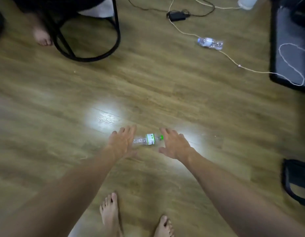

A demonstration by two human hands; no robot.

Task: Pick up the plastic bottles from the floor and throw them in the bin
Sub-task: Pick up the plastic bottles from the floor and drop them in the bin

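Observation:
A clear plastic bottle with a green cap and a green-and-white label [149, 139] lies on its side on the wooden floor, cap pointing right. My left hand [121, 142] hovers over its base end, fingers spread, holding nothing. My right hand [174, 144] is open just right of the cap, fingers apart. A second crushed clear bottle with a blue-and-white label [210, 43] lies farther away at the upper right, beside a white cord. No bin is in view.
A black round-based stool [90, 48] and another person's bare foot [42, 36] are at the upper left. A black power adapter [176, 15] with cables lies at the top. Black furniture [290, 48] stands right, a black bag [297, 182] lower right. My bare feet [110, 214] are below.

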